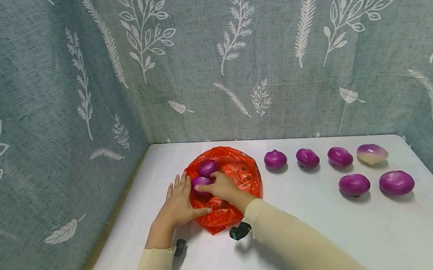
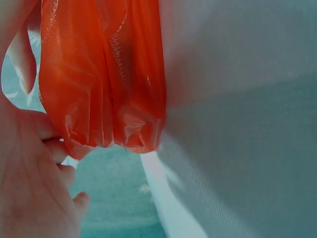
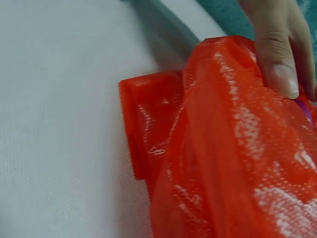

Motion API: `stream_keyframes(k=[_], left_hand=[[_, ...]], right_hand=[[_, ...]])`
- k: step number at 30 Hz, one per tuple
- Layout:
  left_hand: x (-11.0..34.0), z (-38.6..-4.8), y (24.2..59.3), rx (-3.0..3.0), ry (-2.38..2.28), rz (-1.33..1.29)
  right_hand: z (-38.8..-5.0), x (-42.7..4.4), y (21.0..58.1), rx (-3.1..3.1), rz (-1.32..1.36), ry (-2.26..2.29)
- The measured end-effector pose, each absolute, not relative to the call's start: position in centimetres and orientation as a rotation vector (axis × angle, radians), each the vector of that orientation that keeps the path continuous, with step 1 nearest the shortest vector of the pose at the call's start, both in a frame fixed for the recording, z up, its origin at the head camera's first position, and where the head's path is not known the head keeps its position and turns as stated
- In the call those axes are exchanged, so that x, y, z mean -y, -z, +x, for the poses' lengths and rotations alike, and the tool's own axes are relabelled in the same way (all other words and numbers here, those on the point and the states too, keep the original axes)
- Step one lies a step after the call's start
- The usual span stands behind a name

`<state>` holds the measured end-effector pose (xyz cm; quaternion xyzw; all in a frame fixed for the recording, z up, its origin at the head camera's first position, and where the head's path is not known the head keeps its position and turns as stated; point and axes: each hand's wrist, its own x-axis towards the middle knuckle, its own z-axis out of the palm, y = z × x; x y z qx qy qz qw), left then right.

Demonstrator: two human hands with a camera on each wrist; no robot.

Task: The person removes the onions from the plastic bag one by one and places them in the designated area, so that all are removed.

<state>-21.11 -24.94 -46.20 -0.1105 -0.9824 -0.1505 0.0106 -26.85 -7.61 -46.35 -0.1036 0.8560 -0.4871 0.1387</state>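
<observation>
A red plastic bag (image 1: 241,164) lies spread open on the white table, its crumpled sides standing up in both wrist views. Two purple onions are inside it: one onion (image 1: 207,168) at the back and another onion (image 1: 199,184) just in front. My right hand (image 1: 228,188) reaches into the bag from the right and holds the front onion between thumb and fingers. Along the bag's left rim lies my left hand (image 1: 178,205), fingers straight and spread, thumb across the front side. Only a sliver of purple onion (image 3: 303,111) shows beside the thumb in the right wrist view.
Right of the bag, a back row holds purple onions (image 1: 275,159) and, at its far end, a pale-bottomed onion (image 1: 372,153). Two more onions (image 1: 354,185) sit in front of that row. Patterned green cloth (image 1: 210,62) walls the white table (image 1: 318,236) behind and at the sides.
</observation>
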Motion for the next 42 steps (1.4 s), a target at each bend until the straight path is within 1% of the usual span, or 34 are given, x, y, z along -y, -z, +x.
stream_keyframes(k=[4,22,32,42], left_hand=[[24.9,-21.2,46.2,3.074,0.461,-0.35],[24.4,-21.4,46.3,3.064,0.475,-0.374],[24.2,-21.6,46.4,3.073,0.465,-0.359],[24.7,-21.4,46.5,3.087,0.468,-0.337]], right_hand=[[-26.8,7.7,46.5,-2.5,-0.324,1.369],[-26.9,8.0,46.8,-2.57,-0.264,1.296],[-27.0,7.6,46.9,-2.536,-0.246,1.335],[-27.2,6.7,46.7,-2.515,-0.282,1.315]])
